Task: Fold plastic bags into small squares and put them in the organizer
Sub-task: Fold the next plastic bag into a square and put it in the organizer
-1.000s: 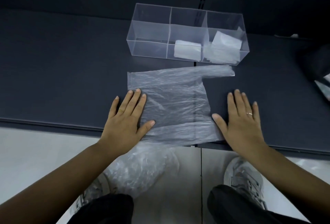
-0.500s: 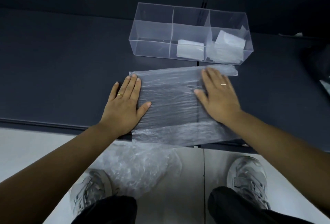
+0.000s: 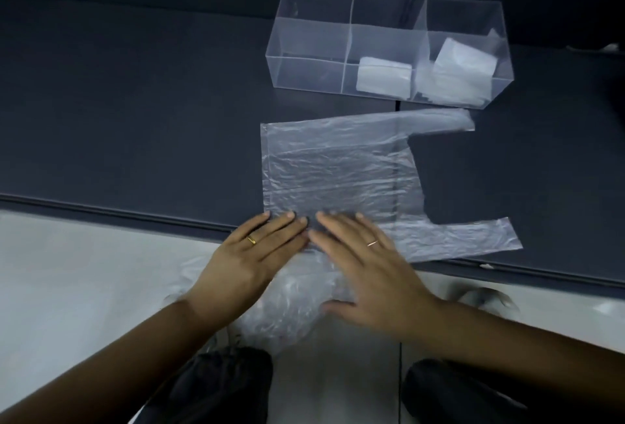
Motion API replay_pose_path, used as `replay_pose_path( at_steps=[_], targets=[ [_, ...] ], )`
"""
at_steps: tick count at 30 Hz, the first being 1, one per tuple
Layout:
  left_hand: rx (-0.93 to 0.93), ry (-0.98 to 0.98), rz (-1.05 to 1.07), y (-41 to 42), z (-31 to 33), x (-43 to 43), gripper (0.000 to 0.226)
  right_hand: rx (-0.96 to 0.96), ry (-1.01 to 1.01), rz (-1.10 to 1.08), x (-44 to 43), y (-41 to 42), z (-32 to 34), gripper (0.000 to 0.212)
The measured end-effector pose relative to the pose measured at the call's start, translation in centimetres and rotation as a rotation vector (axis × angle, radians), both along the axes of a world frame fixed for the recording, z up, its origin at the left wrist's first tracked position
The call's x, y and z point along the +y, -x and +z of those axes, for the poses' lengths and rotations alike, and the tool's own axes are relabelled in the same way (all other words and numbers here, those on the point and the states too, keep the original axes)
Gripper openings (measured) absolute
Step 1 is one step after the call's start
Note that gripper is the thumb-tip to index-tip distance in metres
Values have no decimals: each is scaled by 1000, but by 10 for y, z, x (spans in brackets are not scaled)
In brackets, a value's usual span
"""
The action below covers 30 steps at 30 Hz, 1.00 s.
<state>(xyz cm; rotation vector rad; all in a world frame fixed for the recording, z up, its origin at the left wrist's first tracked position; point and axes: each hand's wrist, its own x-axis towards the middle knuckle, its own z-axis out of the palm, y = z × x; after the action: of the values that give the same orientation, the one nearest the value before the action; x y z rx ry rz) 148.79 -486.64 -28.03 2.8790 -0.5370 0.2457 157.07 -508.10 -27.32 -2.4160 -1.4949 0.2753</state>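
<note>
Bag: I see the plastic bag [image 3: 338, 173] spread flat on the dark table [image 3: 135, 119], its two handles pointing right and its near edge at the table's front lip.
Left hand: my view shows the left hand [image 3: 250, 254] lying flat, fingers straight and together, fingertips pressing on the bag's near left corner; nothing is gripped.
Right hand: the right hand [image 3: 365, 264] lies flat just beside it, fingers straight and thumb spread toward the body, fingertips on the bag's near edge; it grips nothing either.
Organizer: the clear organizer [image 3: 311, 34] stands just beyond the bag's far edge, three compartments in a row.
Folded squares: I count one folded bag [image 3: 384, 75] in the middle compartment, and a tilted pile [image 3: 463, 65] in the right one (how many, I cannot tell).
Below the table edge: crumpled clear plastic [image 3: 291, 308] shows under the wrists.
</note>
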Motion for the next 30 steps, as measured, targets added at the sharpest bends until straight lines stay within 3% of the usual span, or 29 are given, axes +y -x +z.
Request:
replay_pose_path(
  at_steps=[2,6,11,14,18,23,25,28,30],
  targets=[
    [-47,89,3,0,7,-6,34,-49,-11,-32,8,5,-4,75],
    [17,221,28,1,24,-7,32,-83,-231,-192,0,-11,4,26],
    [283,641,378,-1,54,10,19,-28,-256,-402,-56,-39,22,12],
    [499,756,433,-3,64,27,17,161,-230,-456,-98,-51,38,7],
    [711,941,467,-9,72,48,25,519,-344,-624,-131,-71,62,13],
    [584,1107,630,-35,78,54,29,682,-548,-739,-114,-114,63,8],
    [520,1156,756,-50,69,57,25,654,-559,-807,-99,-136,51,15],
    [396,1066,910,-68,48,62,11,587,-457,-870,-77,-164,30,20],
    [338,932,957,-76,33,67,23,536,-371,-879,-67,-174,19,19]
  ],
)
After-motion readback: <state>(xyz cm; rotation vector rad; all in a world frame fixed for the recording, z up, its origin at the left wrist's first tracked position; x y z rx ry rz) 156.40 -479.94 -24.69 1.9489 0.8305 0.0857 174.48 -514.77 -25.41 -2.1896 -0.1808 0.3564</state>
